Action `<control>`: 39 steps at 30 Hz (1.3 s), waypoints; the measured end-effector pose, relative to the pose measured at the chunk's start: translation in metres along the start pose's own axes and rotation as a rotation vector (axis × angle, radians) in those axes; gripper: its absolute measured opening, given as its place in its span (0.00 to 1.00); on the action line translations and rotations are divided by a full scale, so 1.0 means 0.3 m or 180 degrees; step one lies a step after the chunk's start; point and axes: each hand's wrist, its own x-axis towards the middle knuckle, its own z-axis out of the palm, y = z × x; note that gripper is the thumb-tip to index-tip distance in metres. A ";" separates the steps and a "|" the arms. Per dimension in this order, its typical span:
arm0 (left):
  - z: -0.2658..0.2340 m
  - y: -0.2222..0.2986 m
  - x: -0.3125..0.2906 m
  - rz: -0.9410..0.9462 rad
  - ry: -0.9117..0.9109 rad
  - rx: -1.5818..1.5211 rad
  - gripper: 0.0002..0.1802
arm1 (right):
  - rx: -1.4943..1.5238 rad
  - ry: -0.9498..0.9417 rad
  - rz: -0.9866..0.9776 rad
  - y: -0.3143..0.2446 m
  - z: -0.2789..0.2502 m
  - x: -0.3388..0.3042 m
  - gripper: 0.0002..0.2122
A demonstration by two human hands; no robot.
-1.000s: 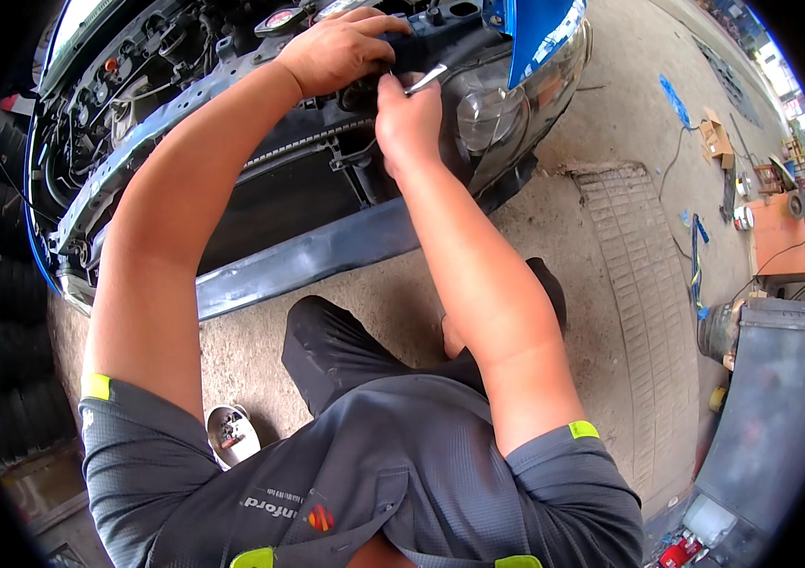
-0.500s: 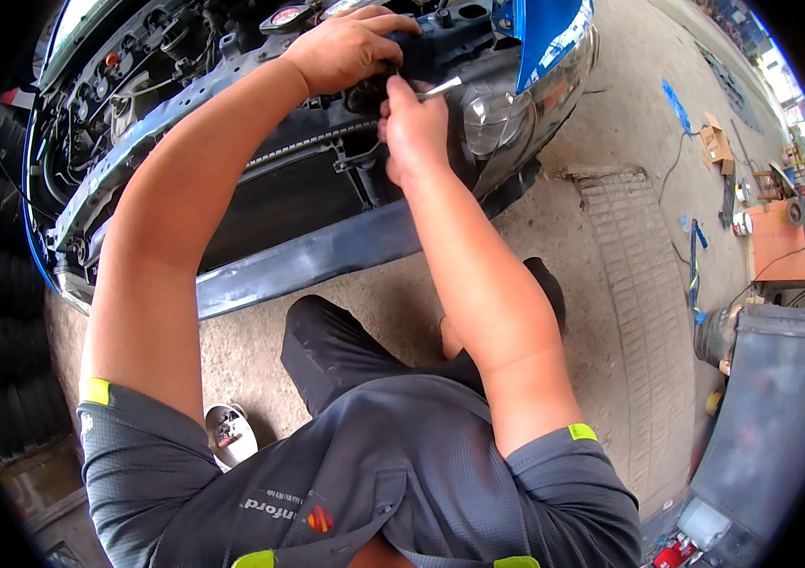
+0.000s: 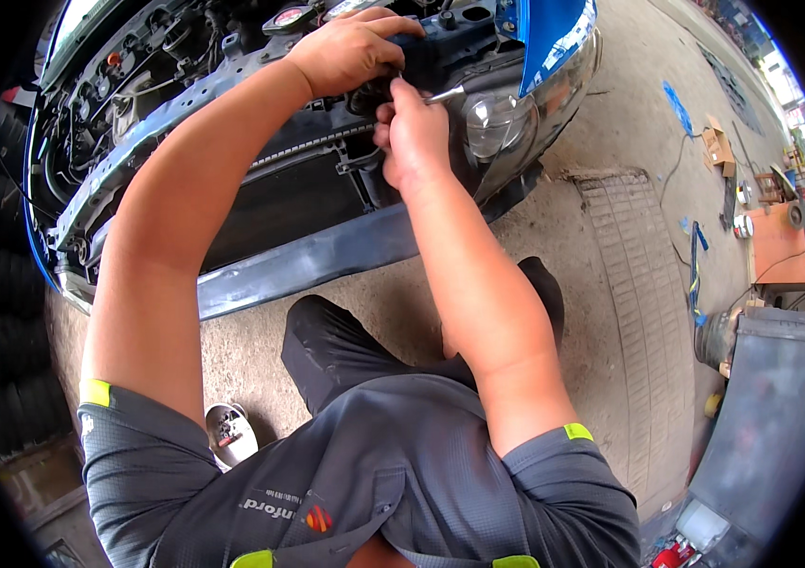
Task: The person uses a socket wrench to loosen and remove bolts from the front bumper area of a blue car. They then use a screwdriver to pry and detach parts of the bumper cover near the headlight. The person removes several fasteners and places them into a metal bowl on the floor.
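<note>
In front of me is the opened front of a blue car (image 3: 554, 43), its bumper cover off. My left hand (image 3: 350, 55) rests over the dark front panel by the headlight, index finger stretched out and the other fingers bent down; what they grip is hidden. Just below it, my right hand (image 3: 416, 137) is closed round a slim metal wrench (image 3: 445, 95), whose shiny end sticks out to the right towards the clear headlight (image 3: 495, 123). The wrench's other end is hidden among dark parts beneath my left fingers.
Below my hands lie the radiator (image 3: 284, 204) and a blue-grey lower crossbar (image 3: 317, 275). A white bowl of small parts (image 3: 232, 431) stands on the floor by my left side. Stacked tyres (image 3: 5, 256) are at the left, a cardboard box (image 3: 717, 150) and orange cabinet (image 3: 781, 241) at the right.
My right hand has shifted slightly, and the exposed end of the wrench has dipped a little. The left hand stays nearly in place.
</note>
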 end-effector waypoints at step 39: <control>-0.051 0.020 0.012 0.0650 0.0003 0.0391 0.13 | -0.3984 0.0051 -0.3651 0.028 -0.095 0.026 0.10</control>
